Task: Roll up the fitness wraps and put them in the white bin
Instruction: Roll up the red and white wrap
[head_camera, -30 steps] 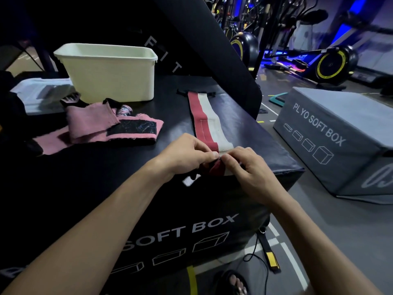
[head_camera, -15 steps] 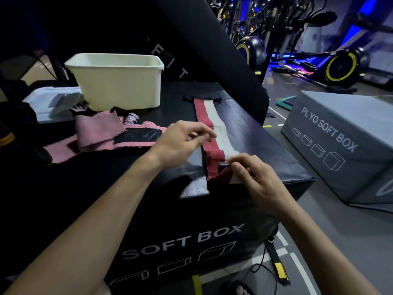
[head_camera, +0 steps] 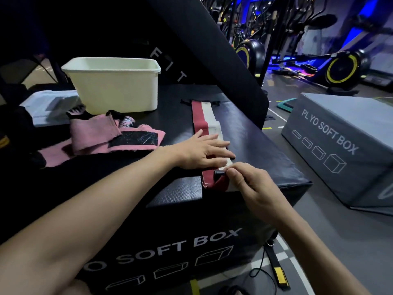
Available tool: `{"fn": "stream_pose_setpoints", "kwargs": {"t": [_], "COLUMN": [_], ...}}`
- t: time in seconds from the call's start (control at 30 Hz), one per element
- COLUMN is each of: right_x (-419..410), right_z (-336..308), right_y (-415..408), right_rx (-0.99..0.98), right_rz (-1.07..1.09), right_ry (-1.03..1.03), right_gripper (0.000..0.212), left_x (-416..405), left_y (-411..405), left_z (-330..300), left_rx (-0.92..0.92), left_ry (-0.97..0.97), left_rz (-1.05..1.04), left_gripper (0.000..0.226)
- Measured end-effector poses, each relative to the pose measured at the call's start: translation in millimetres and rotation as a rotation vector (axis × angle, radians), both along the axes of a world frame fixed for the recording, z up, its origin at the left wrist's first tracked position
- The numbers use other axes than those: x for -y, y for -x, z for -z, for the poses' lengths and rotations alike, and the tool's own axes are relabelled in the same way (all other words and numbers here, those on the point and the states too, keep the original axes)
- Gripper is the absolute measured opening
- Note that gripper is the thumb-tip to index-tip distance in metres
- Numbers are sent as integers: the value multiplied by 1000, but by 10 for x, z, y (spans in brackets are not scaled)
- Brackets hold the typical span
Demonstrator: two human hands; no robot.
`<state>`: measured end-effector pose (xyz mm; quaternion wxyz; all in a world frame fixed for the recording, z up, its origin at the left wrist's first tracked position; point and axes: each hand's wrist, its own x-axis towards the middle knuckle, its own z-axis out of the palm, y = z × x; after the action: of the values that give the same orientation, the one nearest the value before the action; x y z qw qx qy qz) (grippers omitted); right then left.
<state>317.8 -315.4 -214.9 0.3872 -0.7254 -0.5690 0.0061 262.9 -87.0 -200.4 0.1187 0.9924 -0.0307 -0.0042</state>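
- While the red-and-white wrap (head_camera: pixel 205 118) lies stretched out flat on the black box (head_camera: pixel 255 145), rolling looks barely begun; only its near end is curled up at the box's front edge.
- Left hand (head_camera: pixel 202 153): fingers straight, pressing flat on the wrap's middle, gripping nothing.
- Right hand (head_camera: pixel 249 184): fingertips pinch the curled near end, by a small black tab.
- Pink wraps (head_camera: pixel 106 137): loose, unrolled heap to the left, just in front of the white bin (head_camera: pixel 114 90).
- Bin's inside mostly hidden; no rolled wrap visible anywhere. Judged: nearly everything left to do.
- Wrap: long woven band, red stripe beside white, black loop at far end.
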Motion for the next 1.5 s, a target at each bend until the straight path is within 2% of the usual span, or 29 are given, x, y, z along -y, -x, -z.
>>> {"fn": "stream_pose_setpoints", "kwargs": {"t": [0.1, 0.23, 0.4, 0.53, 0.77, 0.93, 1.03, 1.23, 1.4, 1.5], "right_x": [23, 56, 9, -34, -38, -100, -141, -252, -251, -252], "right_z": [-24, -33, -21, -22, -95, -120, -172, -236, -268, -272], "right_y": [0, 3, 0, 17, 23, -70, -87, -105, -115, -121], "right_rx": [-61, -111, -118, -97, -103, -78, -79, -127, -254, -280], "right_rz": [-26, -45, -18, 9, -20, -21, -49, -28, -50, -58], "right_ry": [17, 9, 23, 25, 87, 221, 305, 323, 304, 254], "right_gripper": [48, 43, 45, 42, 41, 54, 62, 58, 56, 29], "left_x": [-88, -187, -214, -177, -145, -162, -162, -167, -182, -189], "left_y": [-84, -181, -283, -307, -327, -313, -307, -299, -308, -308], "left_z": [35, -27, -56, -22, -49, 15, 24, 46, 66, 68], "left_rx": [0, -6, 58, 127, 164, 301, 308, 292, 295, 284], "left_ry": [34, 34, 47, 36, 29, 13, 34, 81, 127, 137], "left_rz": [-35, -97, -127, -49, -38, -8, -14, -36, -37, -38], "left_gripper": [49, 55, 41, 27, 26, 25, 26, 27, 26, 27]}}
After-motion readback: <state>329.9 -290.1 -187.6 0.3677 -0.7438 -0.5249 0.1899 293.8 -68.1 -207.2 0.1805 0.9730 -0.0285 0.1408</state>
